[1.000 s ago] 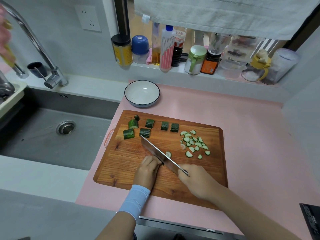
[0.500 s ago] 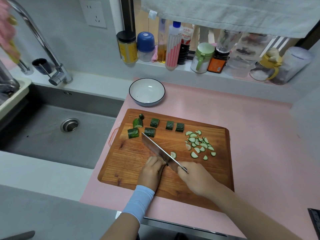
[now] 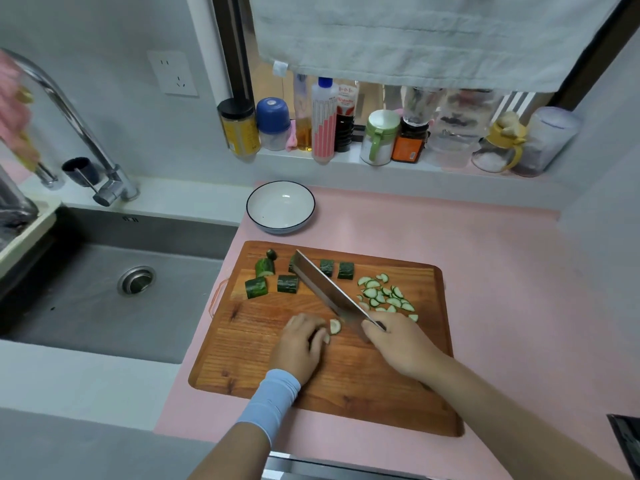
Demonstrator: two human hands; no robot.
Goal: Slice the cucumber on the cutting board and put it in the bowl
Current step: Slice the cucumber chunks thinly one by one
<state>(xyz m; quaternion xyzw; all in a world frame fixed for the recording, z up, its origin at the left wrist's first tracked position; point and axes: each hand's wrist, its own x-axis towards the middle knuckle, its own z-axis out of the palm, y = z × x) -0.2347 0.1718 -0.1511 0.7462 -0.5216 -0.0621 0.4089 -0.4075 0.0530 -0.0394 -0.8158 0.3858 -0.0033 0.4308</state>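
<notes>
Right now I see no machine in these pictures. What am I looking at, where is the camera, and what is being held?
There is no robot: a person works with two bare hands. Every picture comes from one wide-angle camera worn on the head, looking down, so the arms reach in from below. On the pink counter lies a wooden cutting board. Green cucumber chunks sit along its far edge; thin slices lie heaped on its right. The right hand grips a broad knife, blade slanting across the board. The left hand curls over a small cucumber piece, one fresh slice beside it. Behind the board stands a white bowl, with nothing in it.
</notes>
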